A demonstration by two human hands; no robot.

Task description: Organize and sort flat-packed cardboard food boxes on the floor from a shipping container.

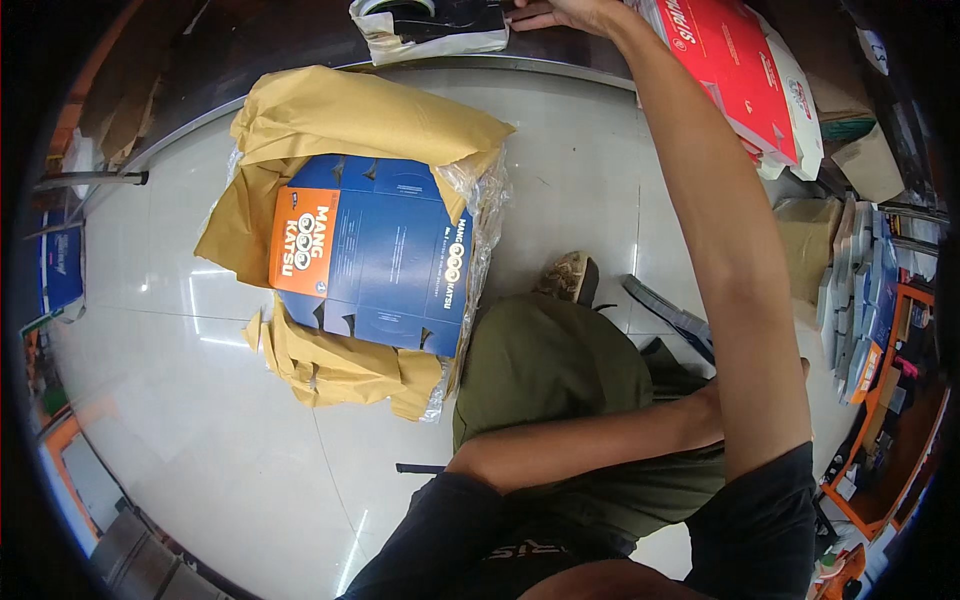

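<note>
My right hand (559, 15) reaches to the top edge of the view, partly cut off. Its fingers lie beside a torn white-and-black packet (450, 41) with a tape-like ring (397, 7) on it; whether they grip anything is unclear. My left forearm crosses my lap, and my right arm hides nearly all of my left hand (805, 367). On the floor before me, a stack of flat blue-and-orange printed cartons (390, 247) lies in opened brown wrapping paper (367, 112) and clear plastic film (487, 202). A thin bundle of flat cardboard (671, 319) lies near my left forearm.
Red-and-white printed cartons (739, 67) stand at the upper right. Below them are a brown packet (806, 232), stacked flat cartons (855, 300) and an orange-framed shelf (874, 450). A dark ledge (570, 52) runs along the top. My shoe (566, 277) rests on the tiled floor (187, 420).
</note>
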